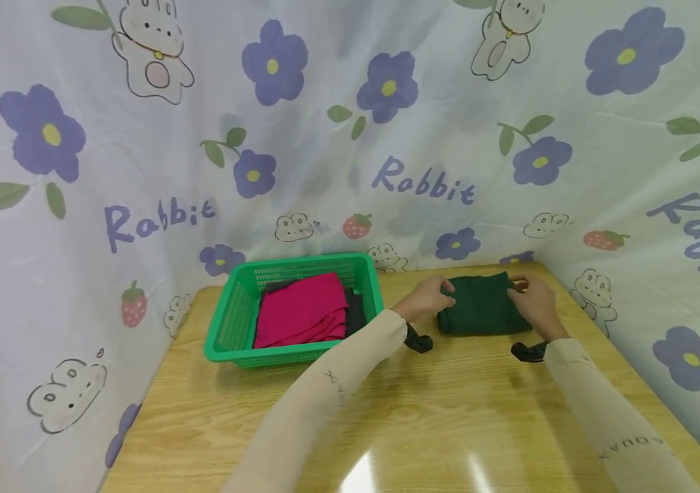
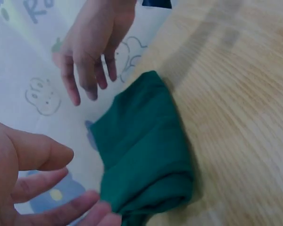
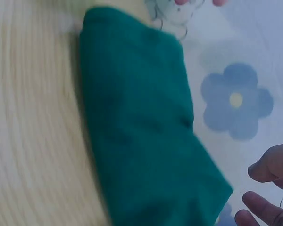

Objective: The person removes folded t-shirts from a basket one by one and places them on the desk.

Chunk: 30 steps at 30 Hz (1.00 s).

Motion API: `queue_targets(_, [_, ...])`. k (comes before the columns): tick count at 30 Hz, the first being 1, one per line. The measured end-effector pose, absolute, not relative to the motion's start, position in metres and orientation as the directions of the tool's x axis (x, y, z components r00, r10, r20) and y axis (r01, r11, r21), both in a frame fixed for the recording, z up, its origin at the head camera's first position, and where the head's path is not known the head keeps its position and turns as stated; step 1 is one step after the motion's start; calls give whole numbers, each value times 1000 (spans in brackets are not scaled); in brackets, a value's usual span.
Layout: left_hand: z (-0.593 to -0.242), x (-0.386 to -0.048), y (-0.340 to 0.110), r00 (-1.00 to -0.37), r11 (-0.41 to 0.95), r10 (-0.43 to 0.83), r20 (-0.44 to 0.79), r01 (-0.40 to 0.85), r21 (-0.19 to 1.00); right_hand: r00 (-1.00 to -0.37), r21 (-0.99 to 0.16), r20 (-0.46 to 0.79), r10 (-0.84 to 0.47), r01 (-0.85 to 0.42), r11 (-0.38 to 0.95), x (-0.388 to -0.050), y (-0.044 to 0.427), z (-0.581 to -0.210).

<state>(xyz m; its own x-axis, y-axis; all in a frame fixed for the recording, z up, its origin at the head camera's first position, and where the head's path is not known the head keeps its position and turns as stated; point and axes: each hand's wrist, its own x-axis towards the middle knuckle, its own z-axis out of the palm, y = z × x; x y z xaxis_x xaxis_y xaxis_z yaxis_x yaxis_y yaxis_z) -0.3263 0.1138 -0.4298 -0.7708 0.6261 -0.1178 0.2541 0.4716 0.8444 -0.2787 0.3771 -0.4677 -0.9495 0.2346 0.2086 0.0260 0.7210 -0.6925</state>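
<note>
A folded dark green cloth (image 1: 482, 307) lies at the back right of the wooden table; it fills much of the right wrist view, one corner pointing outward. At its left end is my left hand (image 1: 425, 299), fingers parted and relaxed, holding nothing. My right hand (image 1: 534, 305) hovers by the cloth's right end, fingers apart and bent slightly. In the left wrist view, the left hand (image 2: 42, 183) is beside the green cloth (image 2: 146, 146) and the right hand (image 2: 96, 47) hangs above its far end. Gaps show between the cloth (image 3: 137, 113) and the right fingers (image 3: 269, 188).
A green plastic basket (image 1: 251, 357) with a crumpled pink-red cloth (image 1: 303, 308) and dark cloth (image 1: 356, 315) stands at the table's back left. A patterned curtain (image 1: 325, 137) hangs behind the table and along both sides. Black straps show near both wrists.
</note>
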Motion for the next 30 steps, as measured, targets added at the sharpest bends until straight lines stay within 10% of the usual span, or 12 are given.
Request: queue_targets(30, [-386, -318, -17, -803, 429, 596, -20, 298, 853, -974, -766, 210, -83, -216, 606, -285, 272, -429])
